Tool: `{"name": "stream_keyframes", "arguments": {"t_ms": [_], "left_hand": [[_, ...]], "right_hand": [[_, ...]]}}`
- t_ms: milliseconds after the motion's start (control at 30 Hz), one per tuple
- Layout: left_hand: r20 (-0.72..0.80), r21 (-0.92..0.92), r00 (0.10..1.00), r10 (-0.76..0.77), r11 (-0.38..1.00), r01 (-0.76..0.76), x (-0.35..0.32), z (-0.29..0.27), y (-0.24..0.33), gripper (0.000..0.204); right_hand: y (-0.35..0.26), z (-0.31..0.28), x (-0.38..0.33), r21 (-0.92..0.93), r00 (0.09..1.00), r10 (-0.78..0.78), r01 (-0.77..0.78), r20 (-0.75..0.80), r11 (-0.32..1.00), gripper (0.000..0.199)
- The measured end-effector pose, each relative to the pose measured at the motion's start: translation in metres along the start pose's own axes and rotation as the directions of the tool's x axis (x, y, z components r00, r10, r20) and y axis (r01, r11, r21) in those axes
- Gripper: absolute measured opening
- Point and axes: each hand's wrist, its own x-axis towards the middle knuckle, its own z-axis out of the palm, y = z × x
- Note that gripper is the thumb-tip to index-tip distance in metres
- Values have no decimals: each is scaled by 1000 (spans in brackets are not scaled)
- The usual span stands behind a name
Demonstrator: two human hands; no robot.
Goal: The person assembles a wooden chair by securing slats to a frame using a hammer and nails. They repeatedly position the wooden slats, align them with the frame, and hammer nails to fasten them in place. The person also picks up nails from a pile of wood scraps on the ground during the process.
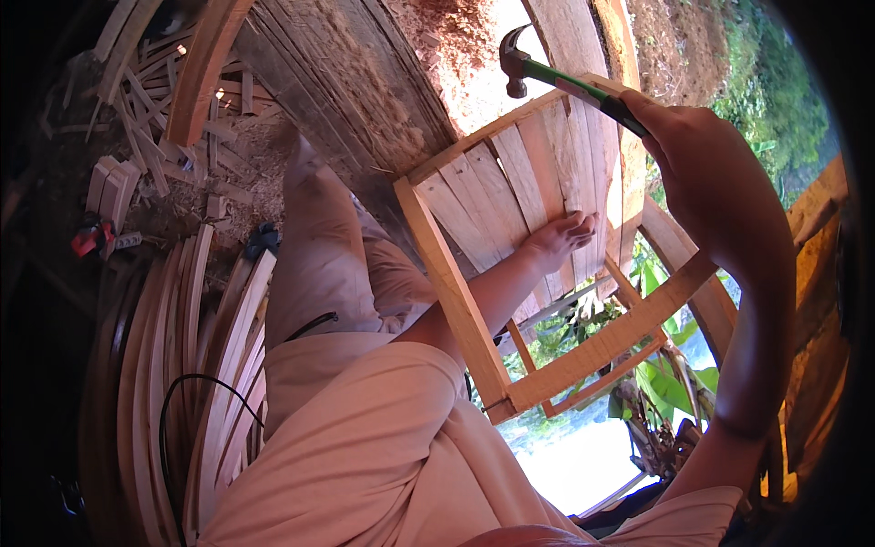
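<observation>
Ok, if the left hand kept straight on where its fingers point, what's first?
Most likely the wooden slats just past the left hand; whether it would press against them or skim over is unclear from this view.

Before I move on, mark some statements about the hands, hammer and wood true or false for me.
1. The right hand grips the hammer. True.
2. The left hand grips the hammer too. False: it is over the wooden slats, away from the hammer.
3. The hammer is entirely red. False: it shows green and black.
4. Long wooden strips show at the picture's lower left. True.
</observation>
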Motion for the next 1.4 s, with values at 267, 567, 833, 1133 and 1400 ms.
{"name": "stream_keyframes", "arguments": {"t_ms": [267,567,833,1133,1400], "left_hand": [[-1,0,1000,8,1000,-8,-1,-1,1,63],[-1,-7,1000,14,1000,-14,-1,-3,0,62],[22,12,1000,22,1000,-23,1,-4,-4,62],[9,29,999,42,999,-42,1,-6,-10,54],[-93,62,993,78,996,-72,-4,27,12,45]], "right_hand": [[15,14,0,68,998,-60,62,-29,996,25],[28,16,1,8,972,-157,161,-174,987,29],[17,11,4,-1,993,-105,105,-58,994,33],[80,24,-140,421,695,334,-49,-637,906,34],[-28,146,-307,978,270,942,-1,-201,209,49]]}}
